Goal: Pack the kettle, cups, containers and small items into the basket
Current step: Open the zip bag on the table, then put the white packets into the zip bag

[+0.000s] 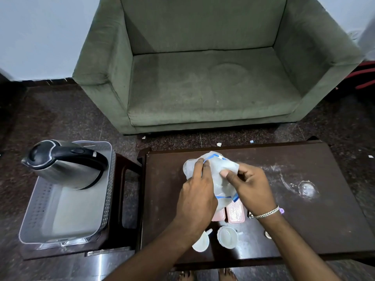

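Observation:
Both of my hands grip a translucent plastic bag (220,175) with blue markings over the dark table (304,220). My left hand (197,199) clasps its left side; my right hand (246,185) pinches its right edge. Something rounded shows inside the bag at its far left. Below the bag lie two pink lidded containers (235,213), partly hidden by my hands. Two white cups (227,237) stand near the table's front edge. A steel kettle (65,163) with a black handle sits in the far end of the grey perforated basket (107,199) on a low stool at the left.
A green sofa (203,78) faces the table across a strip of dark speckled floor. White smears and a ring mark (306,189) stain the table's right side. The basket's near half holds nothing. My bare feet show under the table's front edge.

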`<state>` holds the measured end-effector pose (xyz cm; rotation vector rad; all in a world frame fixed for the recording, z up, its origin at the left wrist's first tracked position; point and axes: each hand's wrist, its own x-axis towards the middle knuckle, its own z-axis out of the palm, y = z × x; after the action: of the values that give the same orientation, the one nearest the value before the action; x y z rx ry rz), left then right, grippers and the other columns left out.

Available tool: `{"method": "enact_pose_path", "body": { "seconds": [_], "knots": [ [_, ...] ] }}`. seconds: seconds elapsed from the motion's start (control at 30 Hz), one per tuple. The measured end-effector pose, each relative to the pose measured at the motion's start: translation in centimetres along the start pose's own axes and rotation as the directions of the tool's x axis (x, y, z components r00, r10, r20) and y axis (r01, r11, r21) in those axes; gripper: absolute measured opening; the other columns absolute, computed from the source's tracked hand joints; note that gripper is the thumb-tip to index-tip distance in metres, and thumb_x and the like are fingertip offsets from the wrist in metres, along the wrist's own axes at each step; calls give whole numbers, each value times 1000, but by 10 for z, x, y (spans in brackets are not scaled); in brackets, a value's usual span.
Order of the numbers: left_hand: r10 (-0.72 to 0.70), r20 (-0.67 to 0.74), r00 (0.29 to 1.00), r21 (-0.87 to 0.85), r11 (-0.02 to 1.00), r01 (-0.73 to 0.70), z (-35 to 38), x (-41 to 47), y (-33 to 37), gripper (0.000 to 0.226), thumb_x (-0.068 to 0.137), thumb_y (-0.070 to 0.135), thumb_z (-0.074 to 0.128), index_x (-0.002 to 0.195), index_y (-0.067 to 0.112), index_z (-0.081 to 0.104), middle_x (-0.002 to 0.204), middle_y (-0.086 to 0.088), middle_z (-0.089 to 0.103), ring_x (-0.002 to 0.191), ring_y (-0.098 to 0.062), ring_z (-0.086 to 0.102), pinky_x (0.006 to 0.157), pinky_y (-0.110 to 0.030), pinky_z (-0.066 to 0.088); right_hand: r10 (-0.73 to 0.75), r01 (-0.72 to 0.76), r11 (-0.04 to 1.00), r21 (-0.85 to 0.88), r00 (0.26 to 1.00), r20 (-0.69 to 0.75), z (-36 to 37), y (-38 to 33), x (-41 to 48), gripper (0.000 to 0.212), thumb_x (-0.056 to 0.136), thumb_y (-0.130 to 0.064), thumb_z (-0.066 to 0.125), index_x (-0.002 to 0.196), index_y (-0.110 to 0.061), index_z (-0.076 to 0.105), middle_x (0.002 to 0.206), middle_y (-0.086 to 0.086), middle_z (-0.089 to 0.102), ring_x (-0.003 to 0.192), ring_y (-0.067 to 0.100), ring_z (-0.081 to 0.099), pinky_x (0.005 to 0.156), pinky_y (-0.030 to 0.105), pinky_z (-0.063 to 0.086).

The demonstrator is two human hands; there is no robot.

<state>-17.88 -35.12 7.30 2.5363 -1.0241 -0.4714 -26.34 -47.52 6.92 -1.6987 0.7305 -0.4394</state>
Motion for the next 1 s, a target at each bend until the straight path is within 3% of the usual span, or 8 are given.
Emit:
{"method": "enact_pose_path", "body": {
  "seconds": [0.23,0.33,0.43,0.57,0.73,0.83,0.9,1.0],
  "knots": [
    [59,-35,998,-6,998,-59,2,3,-2,78,84,-3,56,155,18,30,162,2,26,109,-31,67,84,-42,54,48,25,922,387,983,-179,-6,-3,1,10,84,-10,73,92,-11,78,88,18,75,82,28,67,78,48,55],
    [68,-17,998,-7,998,-68,1,2,-8,75,86,-2,55,154,18,31,163,3,26,112,-32,66,86,-44,55,195,-56,702,710,974,-116,-11,-18,2,17,82,-10,68,97,-5,75,85,12,74,75,23,69,70,35,58],
    [118,-7,993,-196,974,-117,3,-2,-16,70,83,-4,52,147,21,41,156,8,40,102,-39,65,83,-51,55,249,-67,608,791,962,-110,-24,-33,8,17,85,-18,68,98,-8,73,77,4,70,64,14,64,57,25,52],
    [91,-29,995,-85,992,-93,6,-3,-19,65,87,0,52,149,18,47,158,9,39,117,-27,64,95,-41,53,217,-6,662,750,959,-184,-41,-48,17,10,91,-10,63,92,-9,73,80,5,71,70,17,66,67,28,55],
    [15,-200,980,-410,907,-98,2,0,-19,43,89,12,45,121,13,74,130,7,70,115,-14,67,100,-34,52,45,31,942,335,975,-217,-51,-40,18,15,89,-5,69,82,-14,77,76,-4,75,65,7,65,57,21,53],
    [-29,-159,987,-666,741,-86,1,1,-16,31,99,31,49,96,22,79,100,14,76,96,-4,69,83,-31,53,10,-3,997,76,996,-92,-46,-29,16,7,89,-9,72,88,-14,78,86,2,79,70,6,64,63,23,53],
    [6,-111,994,-719,690,-84,1,2,-11,33,101,45,53,82,28,74,89,15,74,85,-5,67,71,-31,51,72,-72,990,121,997,4,-36,-23,12,6,89,-9,73,92,-7,77,90,17,77,75,16,65,69,36,52],
    [31,-111,993,-711,696,-101,5,3,-7,26,95,46,66,90,23,77,95,9,75,78,-10,67,67,-28,51,86,-93,983,156,995,55,-21,-17,7,7,87,-8,75,93,-8,79,93,19,75,79,18,66,72,39,54]
  ]
}}
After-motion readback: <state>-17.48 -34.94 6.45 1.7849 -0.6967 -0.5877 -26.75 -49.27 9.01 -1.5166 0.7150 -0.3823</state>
